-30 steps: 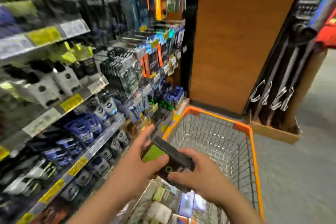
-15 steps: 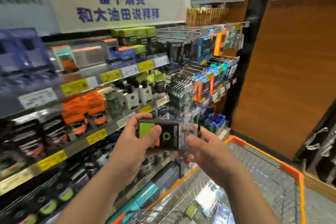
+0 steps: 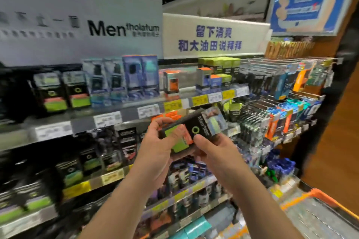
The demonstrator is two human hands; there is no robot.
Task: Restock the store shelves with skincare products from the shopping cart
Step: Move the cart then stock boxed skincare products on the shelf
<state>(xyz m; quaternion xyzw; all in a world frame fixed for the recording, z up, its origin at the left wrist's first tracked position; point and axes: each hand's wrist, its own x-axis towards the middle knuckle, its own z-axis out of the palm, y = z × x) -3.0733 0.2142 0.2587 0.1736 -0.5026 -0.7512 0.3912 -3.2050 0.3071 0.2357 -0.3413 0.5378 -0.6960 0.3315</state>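
Note:
A black skincare box (image 3: pixel 196 129) with a green and orange label and a clear window lies on its side in front of the shelves. My left hand (image 3: pixel 159 145) grips its left end, thumb over the green label. Its lower right side is held by my right hand (image 3: pixel 211 151), thumb on the front face. Matching black boxes (image 3: pixel 64 89) stand on the upper shelf (image 3: pixel 108 117) at the left. The orange-rimmed shopping cart (image 3: pixel 320 198) shows at the bottom right corner.
Several stocked shelves run across the left and centre, with yellow and white price tags (image 3: pixel 198 100) along their edges. Hanging packets on pegs (image 3: pixel 287 83) fill the right section. A wooden wall panel (image 3: pixel 340 122) stands at the far right. Brand signs (image 3: pixel 124 29) hang above.
Both hands have lifted the box from over the cart up to shelf height. The view has swung up and left, so the cart has dropped to the bottom corner.

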